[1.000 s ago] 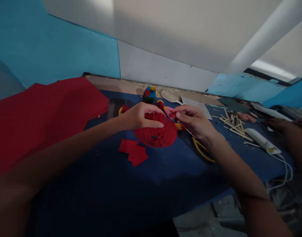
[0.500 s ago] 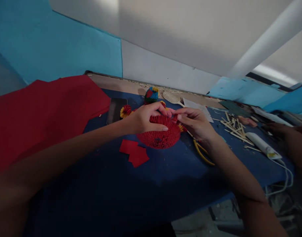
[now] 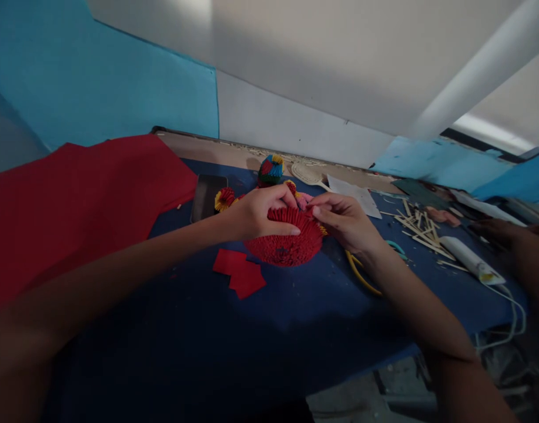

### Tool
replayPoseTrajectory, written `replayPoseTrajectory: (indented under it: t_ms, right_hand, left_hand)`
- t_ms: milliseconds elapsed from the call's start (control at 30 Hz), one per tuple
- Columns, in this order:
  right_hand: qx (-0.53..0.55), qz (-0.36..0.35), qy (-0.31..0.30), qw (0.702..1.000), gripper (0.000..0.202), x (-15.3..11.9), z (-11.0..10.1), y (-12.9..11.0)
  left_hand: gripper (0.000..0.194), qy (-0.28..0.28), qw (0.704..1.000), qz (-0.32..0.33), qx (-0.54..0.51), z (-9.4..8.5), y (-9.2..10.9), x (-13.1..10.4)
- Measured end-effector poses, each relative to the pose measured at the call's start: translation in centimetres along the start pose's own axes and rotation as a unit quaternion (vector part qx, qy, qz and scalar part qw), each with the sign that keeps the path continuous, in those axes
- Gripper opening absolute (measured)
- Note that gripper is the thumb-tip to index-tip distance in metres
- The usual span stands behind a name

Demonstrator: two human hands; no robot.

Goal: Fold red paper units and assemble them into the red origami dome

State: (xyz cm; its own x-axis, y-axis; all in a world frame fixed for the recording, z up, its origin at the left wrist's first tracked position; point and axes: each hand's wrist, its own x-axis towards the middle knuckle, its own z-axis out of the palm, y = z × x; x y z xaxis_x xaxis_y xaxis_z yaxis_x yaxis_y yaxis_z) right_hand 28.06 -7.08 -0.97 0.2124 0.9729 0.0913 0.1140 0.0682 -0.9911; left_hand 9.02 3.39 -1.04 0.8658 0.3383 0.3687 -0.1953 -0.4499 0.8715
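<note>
A round red folded-paper piece [image 3: 283, 249], built of many small pleats, rests on the blue tabletop. My left hand [image 3: 267, 212] grips it from the left, thumb across its near side and fingers over the top. At its upper right edge my right hand [image 3: 342, 218] pinches with thumb and index finger at something small and red, mostly hidden by the fingertips. Behind the hands are a red-and-yellow pleated piece [image 3: 224, 200], a pink piece [image 3: 303, 201] and a multicoloured pleated piece [image 3: 271, 169]. Several red paper squares [image 3: 240, 273] lie just in front.
A large red sheet [image 3: 88, 200] covers the left side, beside a dark phone [image 3: 203, 197]. To the right are yellow-handled scissors [image 3: 360, 276], a pile of wooden sticks [image 3: 421, 232] and a white corded device [image 3: 472, 259]. Another person's hand [image 3: 494, 229] is at the far right.
My right hand has shifted slightly left along the red piece's upper edge, uncovering a teal loop behind the wrist. My left hand stays in place.
</note>
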Motion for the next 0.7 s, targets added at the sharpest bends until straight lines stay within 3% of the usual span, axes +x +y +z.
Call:
replayPoseTrajectory:
  t_ms: [200,400,567,700]
  right_hand:
    - [-0.032,0.002,-0.031,0.999,0.021,0.0,-0.2,-0.9]
    - [-0.162,-0.04,-0.055,0.984,0.02,-0.9,0.4,-2.6]
    - [-0.213,-0.13,-0.004,0.968,0.018,-1.5,1.2,-2.4]
    - [-0.185,-0.121,0.001,0.975,0.02,-1.1,1.4,-2.0]
  left_hand:
    - [0.027,-0.011,1.0,0.003,-0.003,0.0,-0.1,-0.1]
    - [0.027,-0.003,0.999,0.009,-0.037,0.4,-0.7,0.0]
    - [0.033,-0.018,0.999,0.013,-0.05,0.1,-1.0,0.1]
    - [0.042,-0.039,0.999,-0.033,-0.006,-0.6,-0.8,0.1]
